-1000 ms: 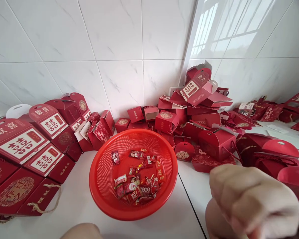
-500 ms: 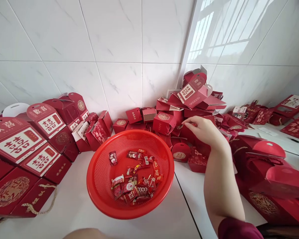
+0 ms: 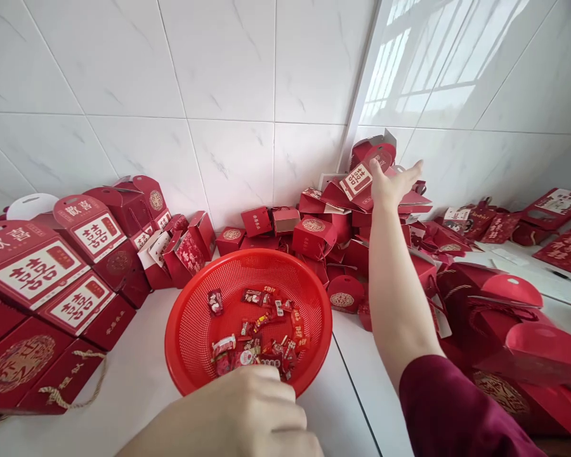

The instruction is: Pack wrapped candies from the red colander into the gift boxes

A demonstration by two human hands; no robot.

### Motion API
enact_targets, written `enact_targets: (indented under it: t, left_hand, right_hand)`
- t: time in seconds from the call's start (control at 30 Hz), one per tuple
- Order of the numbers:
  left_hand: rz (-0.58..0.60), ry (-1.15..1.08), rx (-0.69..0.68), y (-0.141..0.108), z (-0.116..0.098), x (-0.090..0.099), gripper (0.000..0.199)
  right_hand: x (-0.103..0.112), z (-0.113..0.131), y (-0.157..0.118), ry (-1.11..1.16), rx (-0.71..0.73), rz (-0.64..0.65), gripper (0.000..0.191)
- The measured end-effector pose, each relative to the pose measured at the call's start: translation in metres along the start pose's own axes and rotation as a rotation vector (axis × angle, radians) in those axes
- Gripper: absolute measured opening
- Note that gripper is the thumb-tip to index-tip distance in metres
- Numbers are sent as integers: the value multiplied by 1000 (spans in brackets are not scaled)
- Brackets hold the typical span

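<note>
From where I stand, the right hand (image 3: 394, 184) is stretched out to the top of the pile, thumb and fingers spread wide, right at the top box (image 3: 367, 181) with the white label; whether it has hold of the box I can't tell. The left hand (image 3: 261, 412) is down low, over the near rim of the red basket (image 3: 185, 362), its fingers curled in, and I can't see whether anything is inside them. The sweets (image 3: 252, 327) lie loose on the basket floor, just beyond the left hand and well apart from the right. The pile of boxes (image 3: 314, 236) sits behind the basket and off to its right, against the tiled wall (image 3: 233, 63). More boxes, the left stack (image 3: 38, 270), stand to the basket's left.
</note>
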State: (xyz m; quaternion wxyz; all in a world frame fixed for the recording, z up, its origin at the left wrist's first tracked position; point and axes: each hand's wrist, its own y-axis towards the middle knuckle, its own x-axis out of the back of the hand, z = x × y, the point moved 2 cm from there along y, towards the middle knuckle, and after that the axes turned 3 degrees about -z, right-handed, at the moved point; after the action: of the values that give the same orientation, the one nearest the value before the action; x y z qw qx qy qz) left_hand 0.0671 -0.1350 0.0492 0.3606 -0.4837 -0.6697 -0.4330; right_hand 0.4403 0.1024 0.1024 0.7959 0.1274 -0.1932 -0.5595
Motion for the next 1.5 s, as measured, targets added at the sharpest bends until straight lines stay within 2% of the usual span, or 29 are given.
enact_targets:
  t: [0.1,0.17,0.23,0.37,0.43,0.5,0.6,0.67,0.73,0.8,0.93,1.0,1.1,1.23,1.37,1.5]
  left_hand:
    - [13,150,69,3,1,5,8]
    - [9,185,102,3,5,5,7]
    - [12,195,111,3,9,5,7]
    - [13,176,113,3,12,7,8]
    - [14,169,126,2,13,8,9]
    - [16,174,143,0,13,9,11]
    - [14,181,161,-3,14,10,13]
    - [16,178,168,-4,14,10,14]
    - [18,175,171,-4,15,11,14]
    - [20,171,175,-3,17,11,14]
    - [5,164,179,-2,20,13,14]
    - [2,155,184,-3,21,13,13]
    - [5,143,212,-4,22,15,10]
    - [-6,123,245,-6,23,17,9]
    - [-9,106,269,-6,26,20,9]
    - [-21,97,310,-5,32,21,9]
  right_hand:
    - [-5,0,17,-42,-108,89,117]
    - [-3,-4,22,-95,-98,103,114]
    - [0,-8,24,-136,-22,93,99]
    - [6,-16,24,-155,136,116,37]
    - [10,-15,22,-137,202,136,19]
    - [15,-9,18,-112,266,128,11]
    - [22,12,6,-42,385,86,10]
    - [21,32,-10,61,481,131,9]
    - [10,51,-31,205,512,281,8]
    - [-10,66,-59,340,503,461,8]
    - [-68,76,-124,464,333,866,12]
    - [-94,77,-150,433,350,937,15]
    - [-121,80,-166,390,405,892,13]
    - [-138,85,-147,267,505,702,7]
    - [-142,77,-125,91,552,595,23]
    - [-127,63,-113,-30,595,571,38]
